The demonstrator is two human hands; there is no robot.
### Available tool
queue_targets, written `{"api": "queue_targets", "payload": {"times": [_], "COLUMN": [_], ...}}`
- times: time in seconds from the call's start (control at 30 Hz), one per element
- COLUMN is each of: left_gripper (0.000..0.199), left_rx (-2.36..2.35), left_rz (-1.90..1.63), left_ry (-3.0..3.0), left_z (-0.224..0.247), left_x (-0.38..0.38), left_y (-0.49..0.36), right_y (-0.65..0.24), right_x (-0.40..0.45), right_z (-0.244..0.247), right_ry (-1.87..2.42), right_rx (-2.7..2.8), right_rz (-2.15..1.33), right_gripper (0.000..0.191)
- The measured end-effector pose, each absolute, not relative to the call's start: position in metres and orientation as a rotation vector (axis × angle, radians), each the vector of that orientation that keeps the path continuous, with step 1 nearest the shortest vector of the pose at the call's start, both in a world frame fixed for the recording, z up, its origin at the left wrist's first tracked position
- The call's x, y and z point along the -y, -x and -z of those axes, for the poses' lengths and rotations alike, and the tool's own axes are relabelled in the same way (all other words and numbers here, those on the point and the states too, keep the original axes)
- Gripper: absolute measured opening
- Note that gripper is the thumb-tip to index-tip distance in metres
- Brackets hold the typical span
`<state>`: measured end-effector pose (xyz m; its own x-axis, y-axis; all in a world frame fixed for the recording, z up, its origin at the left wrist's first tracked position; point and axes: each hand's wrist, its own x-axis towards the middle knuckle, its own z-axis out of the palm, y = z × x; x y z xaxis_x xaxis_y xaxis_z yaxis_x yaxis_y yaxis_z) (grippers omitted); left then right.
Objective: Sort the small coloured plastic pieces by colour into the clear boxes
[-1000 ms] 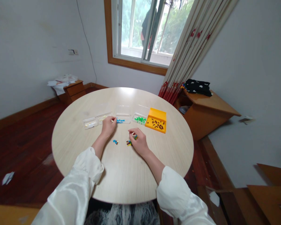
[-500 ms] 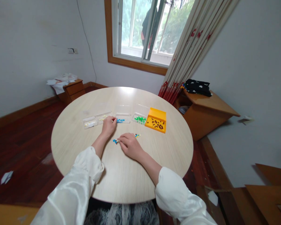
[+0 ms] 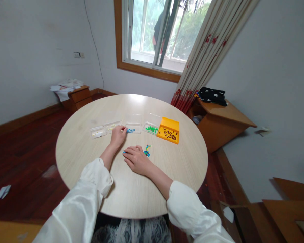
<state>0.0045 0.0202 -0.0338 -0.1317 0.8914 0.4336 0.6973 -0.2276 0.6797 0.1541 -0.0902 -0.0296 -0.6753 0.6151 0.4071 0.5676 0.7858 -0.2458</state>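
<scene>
My left hand is at the near left edge of a clear box of small blue pieces. Its fingertips are pinched together, and whatever is between them is too small to make out. Lower on the table, my right hand lies palm down with its fingers stretched out, covering part of a group of small building bricks. A bit of blue shows at its fingertips. Just beyond its knuckles are joined blue, green, yellow and dark bricks.
Left of the blue pieces stand a clear box with yellow pieces and a smaller clear box with pale pieces. To the right are a clear box of green pieces and an orange case of brown pieces. All rest on a round table.
My right hand has shifted slightly left and flattened over the blue bricks, uncovering more of the coloured bricks on its right. My left hand has stayed at the blue pieces' box.
</scene>
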Motion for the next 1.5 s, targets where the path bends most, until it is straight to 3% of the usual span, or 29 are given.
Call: {"api": "queue_targets", "payload": {"times": [0.43, 0.63, 1.0, 1.5], "left_gripper": [0.029, 0.026, 0.028, 0.026], "left_rx": [-1.550, -1.177, -0.814, -0.807], "left_rz": [-1.341, -1.087, -0.873, -0.899], "left_ry": [-1.741, -1.613, -1.675, -1.707], "left_z": [0.019, 0.016, 0.009, 0.014], "left_x": [-0.010, -0.004, 0.008, 0.004], "left_y": [-0.014, -0.020, -0.024, -0.023], "right_y": [-0.176, -0.182, -0.181, -0.183], "right_x": [0.068, 0.057, 0.055, 0.054], "right_z": [0.034, 0.034, 0.034, 0.035], "right_ry": [1.047, 1.143, 1.125, 1.111], "right_rx": [1.860, 1.505, 1.351, 1.356], "right_rz": [-0.359, -0.589, -0.734, -0.773], "right_gripper": [0.016, 0.011, 0.020, 0.010]}}
